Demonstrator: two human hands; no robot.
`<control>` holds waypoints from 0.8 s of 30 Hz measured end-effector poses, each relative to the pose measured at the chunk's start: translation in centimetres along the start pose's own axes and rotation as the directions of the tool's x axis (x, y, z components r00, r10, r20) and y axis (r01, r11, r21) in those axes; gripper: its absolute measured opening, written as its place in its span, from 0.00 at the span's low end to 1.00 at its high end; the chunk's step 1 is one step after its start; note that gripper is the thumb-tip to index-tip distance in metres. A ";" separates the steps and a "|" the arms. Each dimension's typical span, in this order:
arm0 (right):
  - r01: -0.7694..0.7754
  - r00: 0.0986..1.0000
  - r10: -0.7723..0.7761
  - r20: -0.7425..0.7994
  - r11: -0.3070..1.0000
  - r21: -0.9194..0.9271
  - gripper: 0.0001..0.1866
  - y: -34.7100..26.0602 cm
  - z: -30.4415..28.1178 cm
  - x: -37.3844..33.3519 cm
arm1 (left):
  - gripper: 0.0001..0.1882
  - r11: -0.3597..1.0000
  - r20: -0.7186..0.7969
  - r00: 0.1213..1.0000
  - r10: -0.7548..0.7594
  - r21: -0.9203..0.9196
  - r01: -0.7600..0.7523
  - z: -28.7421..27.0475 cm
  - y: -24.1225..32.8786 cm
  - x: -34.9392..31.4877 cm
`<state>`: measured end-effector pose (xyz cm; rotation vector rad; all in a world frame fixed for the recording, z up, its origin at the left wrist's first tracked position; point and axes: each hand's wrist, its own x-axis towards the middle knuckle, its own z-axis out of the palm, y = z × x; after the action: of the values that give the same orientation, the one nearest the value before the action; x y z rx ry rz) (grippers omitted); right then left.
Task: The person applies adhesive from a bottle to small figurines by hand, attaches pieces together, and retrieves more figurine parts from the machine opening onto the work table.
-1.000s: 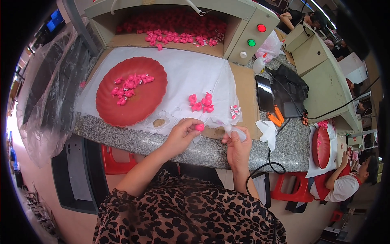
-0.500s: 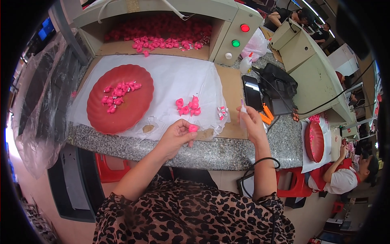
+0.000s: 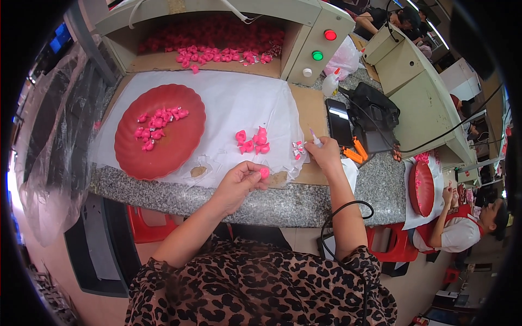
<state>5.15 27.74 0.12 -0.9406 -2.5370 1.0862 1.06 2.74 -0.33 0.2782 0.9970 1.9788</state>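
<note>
Between the thumb and fingers of my left hand [image 3: 238, 183] is a small pink figure part [image 3: 265, 172], held above the front edge of the white paper. My right hand [image 3: 327, 155] grips a slim white glue bottle [image 3: 317, 142], its thin purplish nozzle pointing up and away. The fingertips of that hand are at a little pile of white-and-pink pieces [image 3: 297, 150]; whether they pinch one cannot be made out. Several pink figure parts [image 3: 253, 141] stand on the paper between my hands. More pink parts [image 3: 157, 124] lie in a red scalloped plate [image 3: 176, 155] to the left.
A beige machine [image 3: 309, 38] with a heap of pink parts inside stands at the back. On the right are a white squeeze bottle [image 3: 330, 82], a phone [image 3: 339, 123], a black bag [image 3: 375, 111] and an orange tool [image 3: 356, 150]. A co-worker [image 3: 454, 228] sits at far right.
My right hand has moved left to the little white-and-pink pieces, tilting the glue bottle. The left hand has turned the pink part slightly and shifted a little right.
</note>
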 end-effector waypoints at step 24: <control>-0.070 0.989 -0.038 0.144 0.732 0.677 0.07 -5.8 4.0 -11.7 | 0.09 0.971 -0.003 0.980 0.201 0.136 -0.198 0.0 -1.5 -0.2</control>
<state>9.73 14.99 1.92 -0.6766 -1.9268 1.9613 2.04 3.02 -1.43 0.4532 1.1547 2.0990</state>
